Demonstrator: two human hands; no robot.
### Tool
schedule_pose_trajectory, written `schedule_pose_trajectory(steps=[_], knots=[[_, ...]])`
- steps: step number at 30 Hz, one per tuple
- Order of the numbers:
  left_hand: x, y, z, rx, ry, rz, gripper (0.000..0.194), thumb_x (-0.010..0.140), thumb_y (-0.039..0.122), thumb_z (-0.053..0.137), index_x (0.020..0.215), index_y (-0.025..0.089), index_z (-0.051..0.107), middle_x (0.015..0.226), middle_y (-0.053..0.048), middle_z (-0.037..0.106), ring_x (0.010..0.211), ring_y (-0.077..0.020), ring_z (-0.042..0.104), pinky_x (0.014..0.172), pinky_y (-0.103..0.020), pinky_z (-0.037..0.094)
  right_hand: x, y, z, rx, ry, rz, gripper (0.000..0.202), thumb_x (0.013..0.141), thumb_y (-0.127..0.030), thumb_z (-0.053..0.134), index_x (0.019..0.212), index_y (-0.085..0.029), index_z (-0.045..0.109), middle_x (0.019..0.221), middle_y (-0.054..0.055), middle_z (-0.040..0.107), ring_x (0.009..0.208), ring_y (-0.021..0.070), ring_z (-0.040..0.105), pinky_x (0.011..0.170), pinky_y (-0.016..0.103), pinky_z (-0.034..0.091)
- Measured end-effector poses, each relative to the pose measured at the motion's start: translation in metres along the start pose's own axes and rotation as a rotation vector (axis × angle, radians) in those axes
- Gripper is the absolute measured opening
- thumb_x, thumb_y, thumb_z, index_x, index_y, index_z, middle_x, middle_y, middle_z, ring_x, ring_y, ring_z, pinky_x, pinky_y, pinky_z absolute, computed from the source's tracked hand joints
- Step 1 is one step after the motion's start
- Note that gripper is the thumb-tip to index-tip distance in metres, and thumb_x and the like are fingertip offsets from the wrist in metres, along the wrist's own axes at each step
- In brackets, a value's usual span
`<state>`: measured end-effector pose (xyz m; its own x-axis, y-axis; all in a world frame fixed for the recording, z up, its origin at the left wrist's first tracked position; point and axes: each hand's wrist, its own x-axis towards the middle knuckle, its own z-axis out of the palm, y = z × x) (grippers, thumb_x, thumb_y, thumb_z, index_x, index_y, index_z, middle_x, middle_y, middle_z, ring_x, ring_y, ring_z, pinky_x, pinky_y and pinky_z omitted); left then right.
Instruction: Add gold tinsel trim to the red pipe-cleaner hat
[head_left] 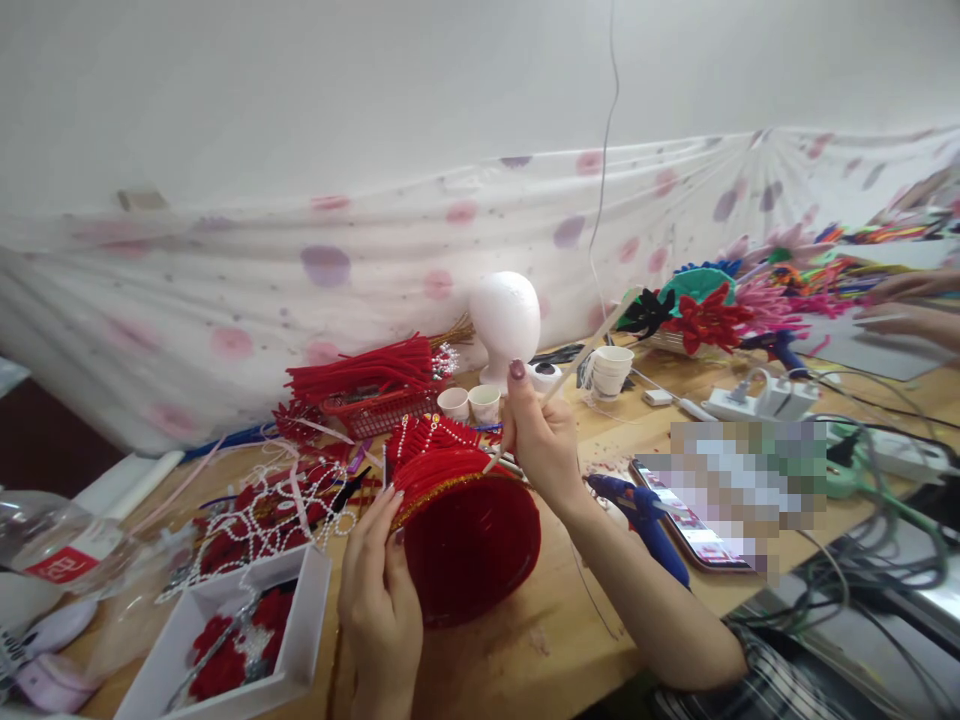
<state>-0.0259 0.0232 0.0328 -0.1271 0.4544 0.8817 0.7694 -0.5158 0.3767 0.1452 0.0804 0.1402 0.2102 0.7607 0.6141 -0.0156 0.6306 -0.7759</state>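
Note:
A red hat (472, 560), or a hat-shaped headpiece, has its dark red hollow facing me. Gold trim (431, 498) edges its upper rim, and red fringed rows with pearl beads stand behind it. My left hand (384, 575) grips the hat's left rim, fingers on the outside near the trim; the thumb is partly hidden. Closed around a thin pale stick (581, 358), my right hand (544, 440) is above the hat's right side. The stick slants up to the right, and its lower tip is at the gold trim; whether it touches I cannot tell.
A white foam head (505, 320) stands behind paper cups (484, 403). At left are a red basket (367, 408) of red stems, bead strings (262, 510) and a white box (307, 620). A blue glue gun (645, 520), phone (697, 530) and cables lie right. Another person's hands (915, 305) are far right.

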Motion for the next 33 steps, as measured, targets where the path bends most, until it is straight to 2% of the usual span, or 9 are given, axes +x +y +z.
schedule_pose_trajectory(steps=[3,8,14,17,21,24,29,33], knots=[[-0.0008,0.0000,0.0001,0.006,0.021,-0.021,0.037,0.097,0.012,0.044,0.128,0.023,0.061,0.121,-0.007,0.069,0.116,-0.0184,0.062,0.100,-0.034,0.046,-0.0014,-0.0008,-0.0005,0.010,0.035,0.007,0.074,0.092,-0.068,0.047,0.035,-0.022,0.039,0.034,-0.006,0.032,0.035,0.0064,0.033,0.042,0.025,0.030],[-0.0018,-0.0017,0.0011,0.005,0.038,-0.035,0.035,0.097,0.013,0.044,0.126,0.021,0.062,0.120,-0.009,0.070,0.114,-0.0191,0.063,0.099,-0.034,0.046,-0.0041,0.0011,0.0003,-0.023,-0.021,0.029,0.074,0.091,-0.070,0.046,0.036,-0.021,0.039,0.033,-0.006,0.031,0.034,0.0058,0.032,0.038,0.023,0.025],[-0.0002,-0.0048,-0.0044,0.204,0.083,0.067,0.030,0.095,0.019,0.052,0.121,0.022,0.065,0.111,-0.011,0.073,0.122,-0.0289,0.057,0.110,-0.054,0.033,-0.0057,0.0074,0.0026,-0.018,-0.034,0.033,0.073,0.092,-0.067,0.046,0.036,-0.020,0.041,0.033,-0.005,0.033,0.034,0.0058,0.033,0.039,0.023,0.027],[0.0002,-0.0054,-0.0060,0.244,0.095,0.061,0.035,0.094,0.020,0.054,0.127,0.024,0.062,0.114,-0.012,0.073,0.129,-0.0304,0.053,0.110,-0.056,0.030,-0.0071,0.0075,0.0039,0.018,-0.055,0.041,0.073,0.093,-0.066,0.047,0.037,-0.020,0.043,0.033,-0.005,0.034,0.034,0.0062,0.033,0.040,0.023,0.028],[-0.0005,-0.0061,-0.0047,0.287,0.098,0.039,0.035,0.095,0.015,0.050,0.126,0.027,0.063,0.106,-0.008,0.075,0.118,-0.0286,0.060,0.111,-0.056,0.022,-0.0075,0.0034,0.0023,0.049,-0.023,0.044,0.073,0.093,-0.067,0.046,0.036,-0.020,0.044,0.033,-0.006,0.032,0.034,0.0061,0.032,0.040,0.023,0.028],[-0.0003,-0.0064,-0.0037,0.277,0.108,0.036,0.034,0.096,0.016,0.050,0.125,0.027,0.063,0.106,-0.008,0.074,0.113,-0.0269,0.063,0.110,-0.053,0.024,-0.0065,0.0004,-0.0003,0.034,0.017,0.023,0.075,0.092,-0.069,0.045,0.034,-0.021,0.043,0.033,-0.005,0.032,0.034,0.0059,0.032,0.041,0.024,0.028],[0.0011,-0.0057,-0.0038,0.265,0.121,0.032,0.030,0.096,0.018,0.049,0.122,0.025,0.064,0.105,-0.009,0.073,0.107,-0.0253,0.063,0.102,-0.047,0.034,-0.0071,0.0000,-0.0013,0.048,-0.020,0.028,0.075,0.092,-0.068,0.046,0.034,-0.021,0.042,0.032,-0.005,0.033,0.033,0.0057,0.032,0.040,0.024,0.027],[0.0018,-0.0058,-0.0036,0.277,0.116,0.050,0.029,0.097,0.017,0.048,0.120,0.021,0.064,0.104,-0.011,0.073,0.103,-0.0256,0.063,0.099,-0.045,0.036,-0.0091,0.0017,-0.0011,0.043,-0.042,0.034,0.074,0.092,-0.068,0.047,0.035,-0.021,0.042,0.031,-0.006,0.032,0.033,0.0060,0.032,0.040,0.025,0.027]])
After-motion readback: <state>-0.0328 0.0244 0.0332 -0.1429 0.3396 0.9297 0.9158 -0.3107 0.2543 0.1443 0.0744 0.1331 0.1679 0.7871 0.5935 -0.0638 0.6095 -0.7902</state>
